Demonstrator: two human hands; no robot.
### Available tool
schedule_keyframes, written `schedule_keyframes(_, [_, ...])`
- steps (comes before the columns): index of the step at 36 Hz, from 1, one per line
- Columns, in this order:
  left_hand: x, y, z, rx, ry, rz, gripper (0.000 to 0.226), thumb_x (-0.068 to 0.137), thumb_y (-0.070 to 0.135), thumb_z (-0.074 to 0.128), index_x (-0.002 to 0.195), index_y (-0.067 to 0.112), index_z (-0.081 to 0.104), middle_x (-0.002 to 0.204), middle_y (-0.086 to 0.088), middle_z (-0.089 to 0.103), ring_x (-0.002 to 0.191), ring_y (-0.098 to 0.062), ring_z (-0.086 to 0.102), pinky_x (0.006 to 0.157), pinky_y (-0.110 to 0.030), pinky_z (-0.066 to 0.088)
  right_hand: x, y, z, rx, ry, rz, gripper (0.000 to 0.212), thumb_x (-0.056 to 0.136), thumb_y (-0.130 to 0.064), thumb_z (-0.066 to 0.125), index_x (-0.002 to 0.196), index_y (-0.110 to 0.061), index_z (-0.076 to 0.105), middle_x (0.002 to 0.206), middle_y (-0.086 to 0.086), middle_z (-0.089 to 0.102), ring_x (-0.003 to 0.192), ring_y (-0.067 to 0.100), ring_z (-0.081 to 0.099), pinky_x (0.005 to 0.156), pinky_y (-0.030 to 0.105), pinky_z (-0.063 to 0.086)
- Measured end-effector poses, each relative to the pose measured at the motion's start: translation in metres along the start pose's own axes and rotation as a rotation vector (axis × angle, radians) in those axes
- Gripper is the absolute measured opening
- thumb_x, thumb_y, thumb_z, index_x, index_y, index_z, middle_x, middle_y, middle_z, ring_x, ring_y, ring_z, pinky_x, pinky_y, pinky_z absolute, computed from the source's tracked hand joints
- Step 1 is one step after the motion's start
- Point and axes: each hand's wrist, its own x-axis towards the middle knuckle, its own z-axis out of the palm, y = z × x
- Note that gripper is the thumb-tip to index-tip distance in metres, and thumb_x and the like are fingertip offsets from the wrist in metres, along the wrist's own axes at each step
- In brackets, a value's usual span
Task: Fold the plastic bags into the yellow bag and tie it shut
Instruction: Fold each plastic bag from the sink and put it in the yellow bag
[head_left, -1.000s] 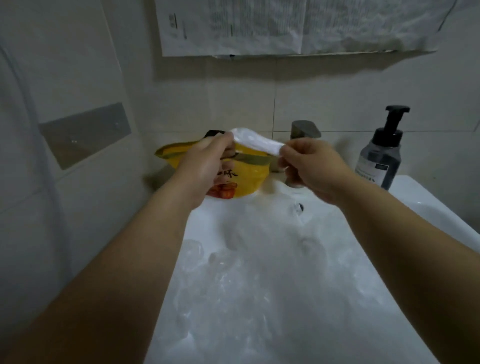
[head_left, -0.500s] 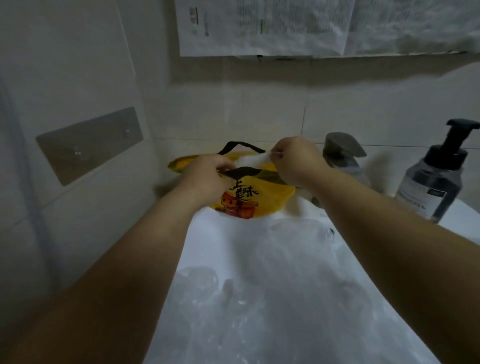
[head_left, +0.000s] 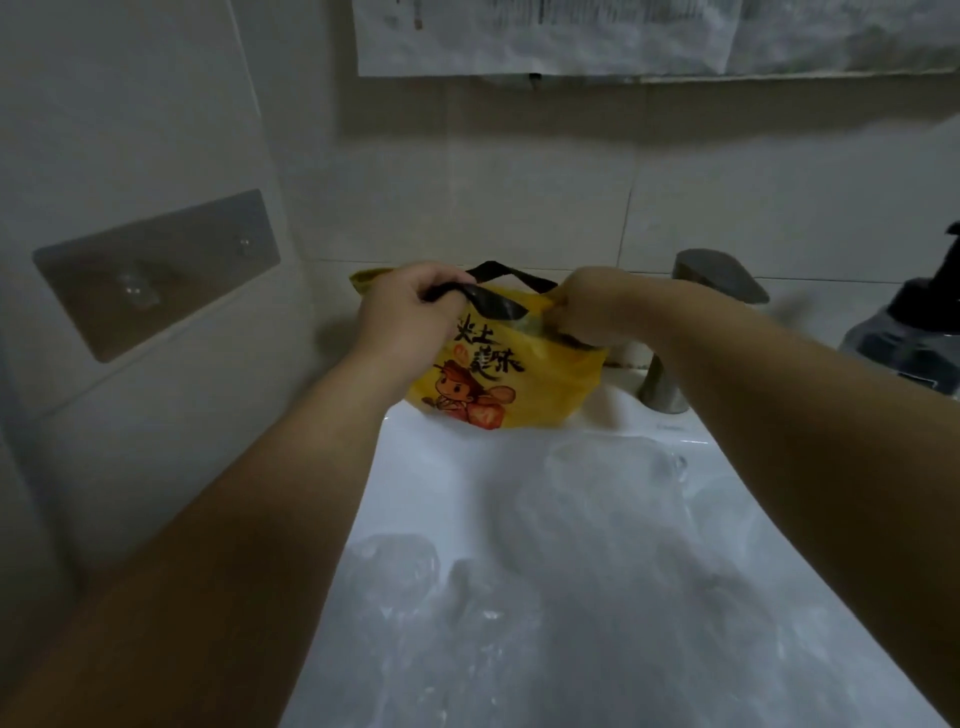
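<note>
step in hand, judged: stuffing the yellow bag, which sits on the back ledge of the sink against the tiled wall, just left of the faucet. left hand grip is closed round the near black handle, lifting that side of the mouth. right hand grip is narrow, pinching the bag's right rim with fingertips tucked toward the opening; cannot tell if a folded bag is under them

to do it well: pull up on the left so the mouth gapes, press the contents flat and into the corners to push air out, leave rim and both handles free for the knot. thin film likely springs back, so hold it down a beat before letting go. clear plastic bags lie crumpled in the basin nearer the camera, apart from the yellow bag, so plenty looks left to fold; tie not started

counts, left to right:
- metal wall plate: 1
- hands: 2
- yellow bag: 1
- black handles: 2, one gripped, one arched behind
- paper sheets on the wall: at least 2
- faucet: 1
- pump bottle: 1, cut off at the right edge
- clear bags: a heap, edges blur, count cannot be told
</note>
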Motion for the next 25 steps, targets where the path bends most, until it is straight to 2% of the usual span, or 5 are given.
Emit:
schedule_keyframes(4, [0.004,0.001,0.008,-0.129,0.027,-0.068,0.026,0.095,0.006,0.054,0.087,0.027,0.066,0.094,0.004,0.064,0.084,-0.008,0.062,0.066,-0.017,0.053,-0.022,0.0,-0.013,0.427,-0.021,-0.101,0.033,0.098,-0.043,0.043,0.104,-0.014,0.057,0.105,0.009,0.055,0.094,0.023,0.052,0.078,0.03,0.042])
schedule_keyframes(9, [0.0,-0.006,0.016,-0.051,0.084,-0.046,0.014,0.094,0.012,0.06,0.098,0.025,0.058,0.105,0.005,0.057,0.094,-0.011,0.062,0.079,-0.024,0.055,-0.022,0.009,-0.002,0.055,0.088,-0.087,0.025,0.092,-0.027,0.058,0.112,-0.011,0.059,0.086,0.003,0.053,0.083,0.022,0.051,0.059,0.028,0.04])
schedule_keyframes(14, [-0.033,-0.008,0.029,0.335,0.145,0.226,0.041,0.081,0.015,0.074,0.11,0.015,0.045,0.117,0.004,0.024,0.092,-0.015,0.055,0.081,-0.022,0.051,-0.013,0.02,0.005,0.171,0.261,-0.043,0.022,0.095,-0.026,0.055,0.108,-0.009,0.056,0.093,0.007,0.051,0.084,0.023,0.048,0.069,0.031,0.036])
schedule_keyframes(18, [-0.039,-0.017,0.042,0.515,-0.142,0.288,0.018,0.08,0.024,0.074,0.087,0.016,0.059,0.101,0.003,0.045,0.091,-0.021,0.054,0.081,-0.037,0.05,-0.012,0.019,0.004,0.113,0.213,-0.055,0.029,0.097,-0.041,0.049,0.094,-0.012,0.048,0.077,0.003,0.047,0.069,0.018,0.045,0.054,0.029,0.032])
schedule_keyframes(25, [-0.023,-0.044,0.06,0.743,-0.468,0.151,0.043,0.09,0.033,0.065,0.131,0.021,0.061,0.142,-0.007,0.041,0.133,-0.031,0.036,0.112,-0.042,0.033,-0.01,0.023,0.003,0.154,0.319,-0.098,0.026,0.1,-0.036,0.044,0.103,-0.011,0.046,0.08,0.001,0.046,0.078,0.02,0.044,0.058,0.03,0.032])
